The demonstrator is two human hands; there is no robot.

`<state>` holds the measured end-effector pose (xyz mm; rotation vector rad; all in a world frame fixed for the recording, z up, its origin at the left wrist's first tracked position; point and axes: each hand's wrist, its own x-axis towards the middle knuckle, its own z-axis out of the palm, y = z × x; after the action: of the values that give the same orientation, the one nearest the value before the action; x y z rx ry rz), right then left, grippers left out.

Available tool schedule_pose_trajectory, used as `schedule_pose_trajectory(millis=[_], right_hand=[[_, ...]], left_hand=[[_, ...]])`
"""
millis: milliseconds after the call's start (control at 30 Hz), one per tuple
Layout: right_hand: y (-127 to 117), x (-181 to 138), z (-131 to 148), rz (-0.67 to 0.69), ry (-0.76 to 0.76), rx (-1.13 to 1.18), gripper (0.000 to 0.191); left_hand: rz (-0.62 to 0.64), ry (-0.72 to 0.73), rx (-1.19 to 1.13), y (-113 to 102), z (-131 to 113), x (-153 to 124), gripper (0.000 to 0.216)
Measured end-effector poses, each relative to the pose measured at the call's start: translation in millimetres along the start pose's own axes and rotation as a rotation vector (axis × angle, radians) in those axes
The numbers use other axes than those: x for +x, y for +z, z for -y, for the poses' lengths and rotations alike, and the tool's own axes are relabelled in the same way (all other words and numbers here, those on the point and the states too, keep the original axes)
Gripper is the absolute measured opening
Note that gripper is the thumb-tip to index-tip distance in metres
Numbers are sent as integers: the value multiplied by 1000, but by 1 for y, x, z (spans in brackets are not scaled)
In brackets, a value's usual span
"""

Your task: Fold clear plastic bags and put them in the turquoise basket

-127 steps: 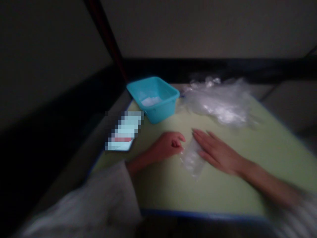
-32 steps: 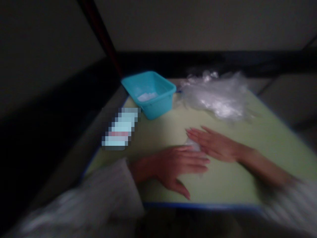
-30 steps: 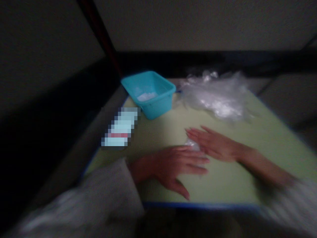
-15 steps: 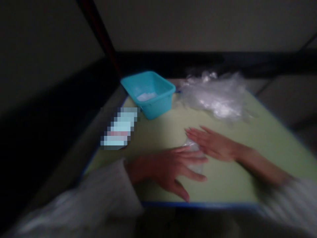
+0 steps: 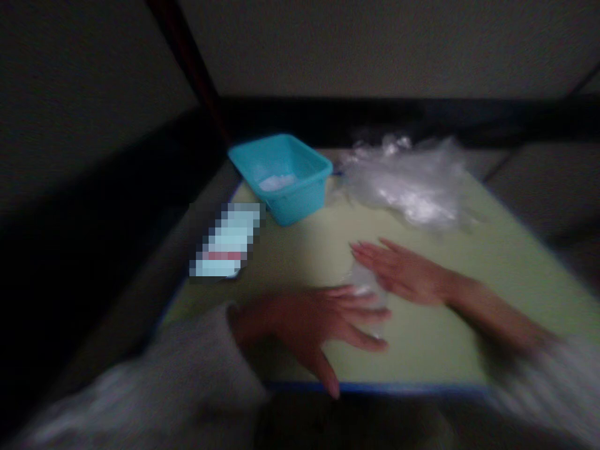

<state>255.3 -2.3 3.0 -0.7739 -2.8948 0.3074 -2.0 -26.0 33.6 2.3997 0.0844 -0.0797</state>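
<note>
A small clear plastic bag lies flat on the pale green table. My right hand rests flat on the bag's far part, fingers stretched out and pointing left. My left hand lies open beside it, fingers spread over the bag's near end, thumb toward the table's front edge. Most of the bag is hidden under the two hands. The picture is dark and blurred.
A turquoise plastic tub with something white inside stands at the back left. A heap of clear plastic bags lies at the back right. A pixelated flat item sits at the left edge. The blue table edge runs near me.
My left hand has opened, moved onto the bag and slid toward me along it. The right hand has stayed flat in place on the bag's far end.
</note>
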Motion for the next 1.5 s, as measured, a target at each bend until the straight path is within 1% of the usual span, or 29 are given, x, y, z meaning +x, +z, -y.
schedule_pose_trajectory(millis=[100,200,367,500,667,867,1000,1100,1200,1300,1367,1433,1500], right_hand=[[1,0,0,-6,1,-1,57],[1,0,0,4,3,-7,57],[-1,0,1,-2,4,-4,57],[-1,0,2,-7,5,0,57],[0,-1,0,1,6,-1,57],[-1,0,2,2,9,-16,58],[-1,-1,2,-10,3,-10,58],[-1,-1,2,-21,0,-9,57],[-2,-1,2,-12,0,-28,58],[-2,0,4,-24,36,-63,58],[0,0,7,-44,93,-91,57],[2,1,11,-73,180,-121,55],[6,2,15,-112,289,-154,54]], left_hand=[[69,22,-35,-4,0,-2,82],[110,25,-39,-7,-2,-3,82],[137,50,-49,-9,-4,-5,82],[161,36,-107,-10,-5,-7,82],[173,43,-136,-15,-8,-7,82],[127,119,-159,-16,-7,-9,86],[135,142,-234,-16,-5,-11,86],[150,169,-338,-18,-6,-10,82],[231,170,-498,-23,-7,-7,75],[337,165,-624,-28,-6,-4,77],[387,155,-674,-30,-5,-4,79],[406,124,-707,-32,-3,-4,78],[373,125,-710,-33,-3,-6,76]])
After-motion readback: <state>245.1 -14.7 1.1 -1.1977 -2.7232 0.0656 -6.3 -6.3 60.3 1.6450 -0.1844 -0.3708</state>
